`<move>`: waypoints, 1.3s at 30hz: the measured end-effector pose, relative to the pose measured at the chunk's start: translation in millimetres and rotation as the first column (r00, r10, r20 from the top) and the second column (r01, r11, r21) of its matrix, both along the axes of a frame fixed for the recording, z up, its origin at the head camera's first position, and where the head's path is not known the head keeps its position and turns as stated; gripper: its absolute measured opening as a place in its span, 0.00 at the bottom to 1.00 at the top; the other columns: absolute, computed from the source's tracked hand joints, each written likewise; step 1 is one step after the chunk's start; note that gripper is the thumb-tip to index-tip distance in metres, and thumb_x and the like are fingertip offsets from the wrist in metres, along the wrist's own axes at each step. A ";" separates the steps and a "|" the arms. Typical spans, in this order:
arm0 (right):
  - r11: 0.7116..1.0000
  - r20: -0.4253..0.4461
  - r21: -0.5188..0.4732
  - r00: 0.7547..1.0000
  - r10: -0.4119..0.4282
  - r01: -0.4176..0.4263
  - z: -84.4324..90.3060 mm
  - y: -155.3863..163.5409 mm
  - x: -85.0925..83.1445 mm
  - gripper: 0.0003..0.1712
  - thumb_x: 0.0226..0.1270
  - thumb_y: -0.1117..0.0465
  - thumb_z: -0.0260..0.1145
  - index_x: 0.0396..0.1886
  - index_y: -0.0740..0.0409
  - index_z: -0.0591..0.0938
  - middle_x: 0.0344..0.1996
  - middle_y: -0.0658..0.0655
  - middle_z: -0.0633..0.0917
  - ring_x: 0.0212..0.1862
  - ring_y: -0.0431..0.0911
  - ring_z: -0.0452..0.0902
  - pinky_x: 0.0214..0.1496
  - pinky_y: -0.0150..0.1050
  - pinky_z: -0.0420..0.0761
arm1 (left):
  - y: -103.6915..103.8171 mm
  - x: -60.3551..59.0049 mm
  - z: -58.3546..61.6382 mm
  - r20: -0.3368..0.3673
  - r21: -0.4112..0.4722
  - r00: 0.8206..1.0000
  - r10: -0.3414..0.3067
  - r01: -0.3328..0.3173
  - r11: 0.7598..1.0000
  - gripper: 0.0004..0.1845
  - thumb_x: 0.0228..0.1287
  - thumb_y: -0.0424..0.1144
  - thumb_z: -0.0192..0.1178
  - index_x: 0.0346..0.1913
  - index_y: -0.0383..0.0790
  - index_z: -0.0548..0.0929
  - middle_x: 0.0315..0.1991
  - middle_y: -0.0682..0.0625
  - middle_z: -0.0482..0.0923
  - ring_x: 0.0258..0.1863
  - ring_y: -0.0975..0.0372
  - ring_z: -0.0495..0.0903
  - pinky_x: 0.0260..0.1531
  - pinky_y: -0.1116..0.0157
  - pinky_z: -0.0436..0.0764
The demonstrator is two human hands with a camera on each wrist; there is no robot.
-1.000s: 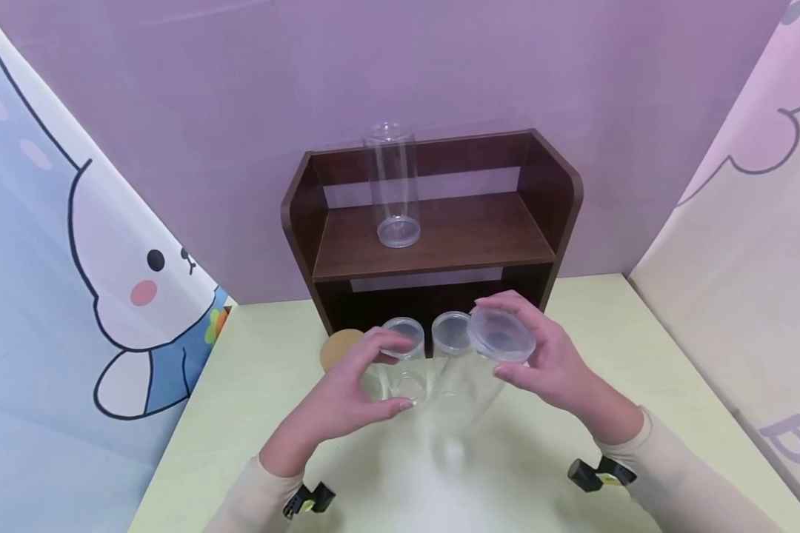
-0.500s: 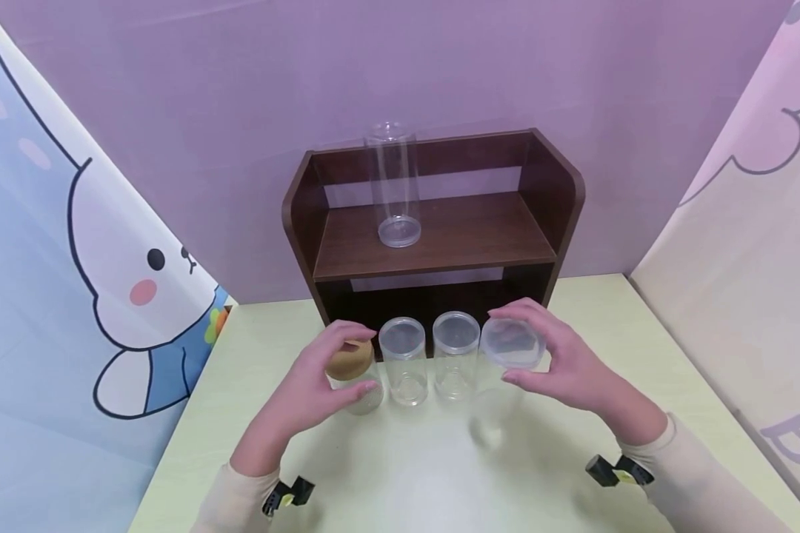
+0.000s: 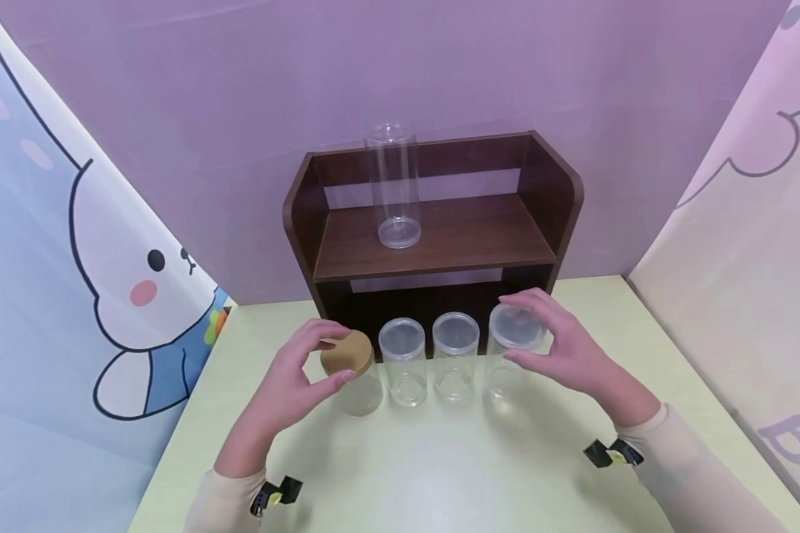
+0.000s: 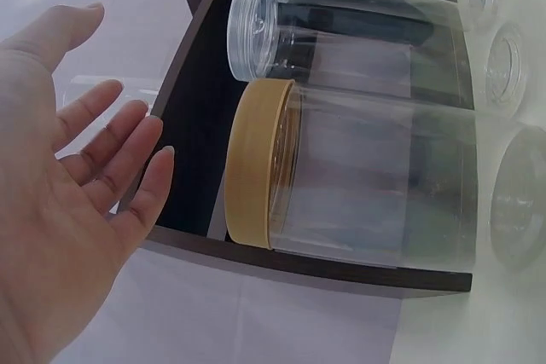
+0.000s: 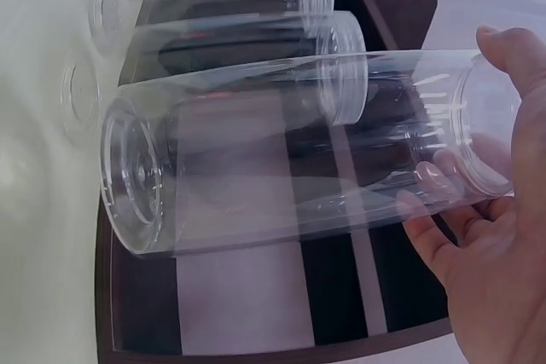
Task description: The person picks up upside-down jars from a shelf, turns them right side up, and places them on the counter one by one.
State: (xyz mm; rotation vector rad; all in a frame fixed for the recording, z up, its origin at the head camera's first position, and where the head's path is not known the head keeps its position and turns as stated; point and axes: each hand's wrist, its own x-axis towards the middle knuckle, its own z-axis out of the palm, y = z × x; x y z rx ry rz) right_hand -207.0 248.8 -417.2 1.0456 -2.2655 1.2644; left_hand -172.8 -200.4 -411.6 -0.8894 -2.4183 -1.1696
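My right hand (image 3: 570, 352) grips a tall clear jar (image 5: 256, 159) around its translucent lid, thumb in front and fingers behind. It stands at the right end of a row close before the shelf, slightly tilted in the right wrist view. At the row's left end is a clear jar with a tan lid (image 4: 256, 164). My left hand (image 3: 293, 381) hovers beside that lid, fingers spread and relaxed, and a gap shows between them in the left wrist view. Two more clear jars with translucent lids, one left (image 3: 407, 366) and one right (image 3: 455, 359), stand between.
Behind the row is a dark brown two-level shelf (image 3: 480, 233). A tall clear cylindrical jar (image 3: 395, 189) stands on its upper board, left of the middle. Pale green table (image 3: 407, 474) spreads in front, with printed curtains at both sides.
My right hand has carried its jar rightward and back to the row's right end, bringing it more upright. My left hand has moved left from the middle jars to beside the tan lid.
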 end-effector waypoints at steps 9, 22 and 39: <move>0.999 0.049 -0.004 0.998 -0.039 0.039 -7.5 2.4 -14.7 0.47 0.59 0.71 0.86 0.77 0.51 0.79 0.63 0.53 0.81 0.54 0.44 0.79 0.57 0.29 0.78 | -3.5 -0.4 -1.7 -0.004 0.010 1.000 0.017 -0.017 1.000 0.28 0.65 0.32 0.81 0.65 0.38 0.84 0.63 0.52 0.84 0.63 0.57 0.80 0.63 0.62 0.84; 0.998 0.042 -0.020 0.998 -0.055 0.055 -15.7 2.5 -26.5 0.45 0.60 0.72 0.85 0.76 0.54 0.79 0.63 0.56 0.82 0.56 0.47 0.79 0.60 0.28 0.76 | -4.8 -0.1 -1.9 0.025 0.003 0.999 0.039 -0.039 0.999 0.27 0.65 0.33 0.81 0.65 0.38 0.84 0.63 0.54 0.83 0.63 0.58 0.80 0.62 0.61 0.85; 0.997 0.089 -0.010 0.993 -0.073 0.074 -34.6 0.8 -31.6 0.45 0.60 0.70 0.87 0.76 0.53 0.80 0.63 0.55 0.82 0.56 0.49 0.80 0.58 0.27 0.77 | -5.7 -0.2 -0.2 0.033 -0.005 0.999 0.041 -0.041 0.999 0.25 0.65 0.32 0.81 0.63 0.37 0.85 0.63 0.55 0.83 0.63 0.59 0.80 0.62 0.62 0.84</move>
